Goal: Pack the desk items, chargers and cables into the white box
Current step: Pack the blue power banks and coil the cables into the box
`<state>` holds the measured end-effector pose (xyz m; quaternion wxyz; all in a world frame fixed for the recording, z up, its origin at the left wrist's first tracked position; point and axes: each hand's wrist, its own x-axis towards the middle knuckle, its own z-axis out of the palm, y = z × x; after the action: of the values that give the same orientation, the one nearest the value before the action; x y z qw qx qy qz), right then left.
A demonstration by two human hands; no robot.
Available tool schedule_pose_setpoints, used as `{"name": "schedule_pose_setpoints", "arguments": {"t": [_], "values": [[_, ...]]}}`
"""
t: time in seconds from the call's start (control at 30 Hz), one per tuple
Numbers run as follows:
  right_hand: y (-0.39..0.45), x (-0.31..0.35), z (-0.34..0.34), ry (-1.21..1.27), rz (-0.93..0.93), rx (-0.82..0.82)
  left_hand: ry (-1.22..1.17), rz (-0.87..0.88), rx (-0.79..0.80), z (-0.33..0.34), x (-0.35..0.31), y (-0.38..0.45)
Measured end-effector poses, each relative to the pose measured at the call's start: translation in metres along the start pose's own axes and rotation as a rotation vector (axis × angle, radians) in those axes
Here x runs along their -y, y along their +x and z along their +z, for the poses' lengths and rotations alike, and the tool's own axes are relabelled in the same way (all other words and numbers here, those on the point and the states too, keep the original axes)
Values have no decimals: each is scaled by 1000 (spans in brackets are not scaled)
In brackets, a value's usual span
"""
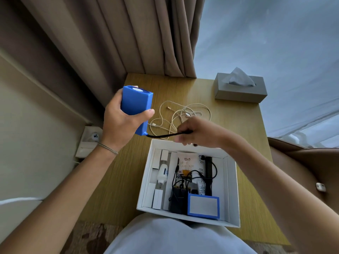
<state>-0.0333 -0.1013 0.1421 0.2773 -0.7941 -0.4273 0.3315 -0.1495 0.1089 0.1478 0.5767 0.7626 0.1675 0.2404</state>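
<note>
White box (233,189): sitting open on the wooden desk (238,125) right in front of the person, already pretty loaded up with stuff.
Inside the box: white adapters lying along the left side, a tangle of black cables in the middle, a paper packet with printed characters (188,162), a small white tube, and a second blue block (203,207) sitting in the near corner.
Left hand (122,119): holding a blue battery pack (136,105) up above the desk, left of the box, fingers and thumb wrapping around it.
Right hand (197,132): hovering over the far edge of the box, fingers pinching the black cord (165,135) that's coming out of the pack's lower end.
White cables (180,115): lying loosely tangled on the desk just beyond the box, not packed yet.
Tissue box (241,90): grey, sitting at the far right corner of the desk.
Background: beige curtain hanging behind the desk.
</note>
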Motion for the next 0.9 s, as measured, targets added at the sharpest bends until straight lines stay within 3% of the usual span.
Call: {"name": "schedule_pose_setpoints", "arguments": {"t": [0.17, 0.4, 0.6, 0.9], "values": [[-30, -12, 2, 130, 72, 131, 145, -55, 322, 18, 9, -14], [-70, -41, 42, 153, 246, 95, 453, 3, 612, 65, 31, -45], [-89, -59, 71, -46, 344, 10, 663, 153, 707, 108, 63, -63], [-99, -75, 82, -89, 360, -49, 721, 123, 929, 138, 98, -80]]}}
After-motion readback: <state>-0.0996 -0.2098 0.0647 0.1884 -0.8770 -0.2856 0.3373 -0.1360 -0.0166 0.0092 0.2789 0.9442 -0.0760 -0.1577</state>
